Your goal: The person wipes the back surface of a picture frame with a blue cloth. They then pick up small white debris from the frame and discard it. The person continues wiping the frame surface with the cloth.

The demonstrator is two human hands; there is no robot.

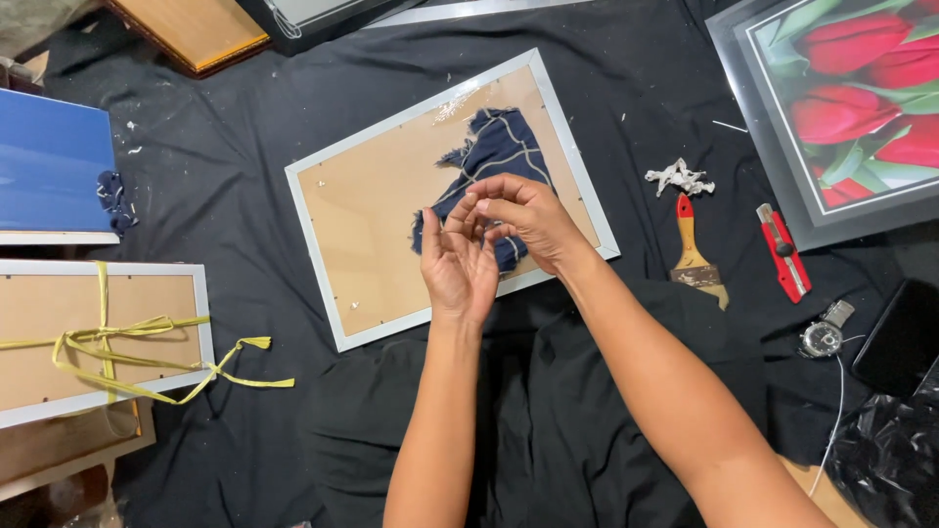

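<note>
The silver picture frame lies back-up at centre of the black cloth; it looks light but stiff, w/ probably glass under the brown backing, so take it by the long rails, not the middle. The blue rag on it, at 1 o'clock from your hands, is soft and limp. Your left hand is open, palm up; your right hand closes fingertips onto the left's fingers, and I cannot tell if sth. small is pinched there.

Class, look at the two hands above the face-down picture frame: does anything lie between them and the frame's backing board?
Yes: a dark blue cloth lies on the backing of the frame, directly under the left hand and right hand.
</note>
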